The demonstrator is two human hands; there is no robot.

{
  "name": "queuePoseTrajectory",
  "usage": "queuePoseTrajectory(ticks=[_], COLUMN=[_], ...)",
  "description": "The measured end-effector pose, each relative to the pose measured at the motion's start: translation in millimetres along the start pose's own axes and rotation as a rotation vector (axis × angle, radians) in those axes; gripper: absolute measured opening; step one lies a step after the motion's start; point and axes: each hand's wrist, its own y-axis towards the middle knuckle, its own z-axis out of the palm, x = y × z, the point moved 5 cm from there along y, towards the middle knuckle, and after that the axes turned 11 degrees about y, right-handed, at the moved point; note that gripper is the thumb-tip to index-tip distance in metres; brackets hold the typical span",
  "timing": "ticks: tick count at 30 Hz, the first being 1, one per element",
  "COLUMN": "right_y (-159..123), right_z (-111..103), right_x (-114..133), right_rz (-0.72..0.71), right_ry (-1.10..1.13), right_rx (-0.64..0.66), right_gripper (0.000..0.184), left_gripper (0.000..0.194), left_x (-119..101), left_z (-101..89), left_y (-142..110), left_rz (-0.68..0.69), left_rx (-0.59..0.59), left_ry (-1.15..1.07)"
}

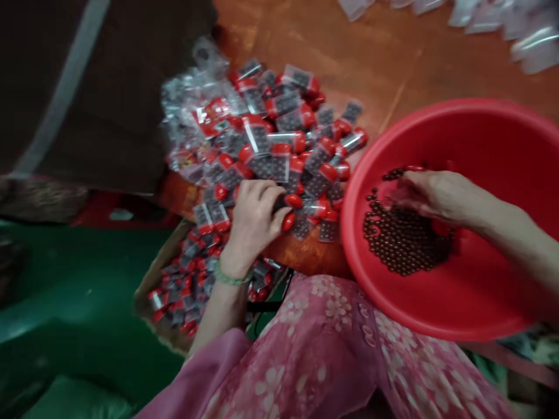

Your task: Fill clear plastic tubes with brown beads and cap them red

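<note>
Left hand (257,215) among red-capped bottles (279,160), right hand (430,189) in the basin (484,297)

From where I stand, the person's left hand is down at the near side of the heap on the orange tabletop (367,46). Its fingers are curled in narrow around two small bottles (290,210), their red caps poking out by the thumb. The heaped bottles are clear, full of dark beads, and lie every which way. A green bracelet (233,279) circles that wrist.

The right hand reaches into the big red basin, its fingers over the upper part of a spread of shiny brown beads (406,238). They are blurred, so I can't tell how wide they are or whether they have hold of any.

Crumpled clear plastic (196,87) lies against the far left of the heap. Below the table edge, an open box (151,279) holds more red-capped bottles. Clear plastic pieces (493,14) lie at the table's upper right, and a pink flowered apron (323,331) covers the person's lap.
</note>
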Motion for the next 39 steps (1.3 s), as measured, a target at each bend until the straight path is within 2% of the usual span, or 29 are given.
queuePoseTrajectory(ticks=[2,4,6,8,11,13,16,18,22,25,29,31,34,39], right_y=[-4.6,-9.3,-14.4,-19.3,-23.2,-21.5,-13.5,-7.8,-1.3,4.8,21.2,30.0,37.9,26.2], right_z=[-8.8,-17.5,-24.4,-30.2,-37.0,-36.9,-25.7,-15.4,-4.8,-11.1,-25.5,-28.0,-21.8,13.9], right_x=[-2.1,-3.0,-2.0,-0.8,-4.7,-9.8,-15.1,-15.2,-15.2,-20.2,-17.1,-3.8,28.4,73.3], right_rz=[-0.009,-0.029,-0.056,-0.074,-0.017,0.053,0.108,0.107,0.088,0.089,0.073,0.022,-0.142,-0.468], right_ry=[0.298,0.551,0.662,0.581,0.130,-0.179,-0.378,-0.402,-0.346,-0.292,-0.247,-0.289,-0.352,-0.310], right_rx=[0.023,0.016,-0.004,-0.049,-0.165,-0.218,-0.209,-0.167,-0.030,0.056,0.084,0.097,0.117,0.186], right_gripper=[0.041,0.046,0.045,0.039,0.030,0.036,0.047,0.047,0.040,0.033,0.029,0.030,0.035,0.034], left_gripper=[0.039,0.033,0.025,0.021,0.035,0.052,0.060,0.058,0.059,0.057,0.055,0.055,0.055,0.052], left_x=[-4.0,-16.8,-39.5,-65.4,-95.3,-104.9,-106.2,-104.4,-102.9,-103.3,-104.1,-104.5,-105.6,-108.7], left_z=[-9.1,-19.8,-29.4,-32.3,-17.8,-0.4,22.4,29.8,30.5,29.6,31.1,32.1,32.4,32.2], left_y=[4.7,13.6,25.4,38.1,52.8,56.8,55.7,53.8,53.1,54.7,56.8,57.7,58.6,59.6], left_rz=[-0.030,-0.047,-0.026,-0.008,-0.011,-0.032,-0.105,-0.135,-0.156,-0.171,-0.182,-0.182,-0.175,-0.175], left_rx=[-0.063,-0.107,-0.140,-0.155,-0.138,-0.108,-0.046,-0.009,0.022,0.017,0.008,0.009,0.011,0.037], left_ry=[-0.013,-0.079,-0.190,-0.318,-0.472,-0.526,-0.623,-0.688,-0.768,-0.820,-0.842,-0.840,-0.830,-0.766])
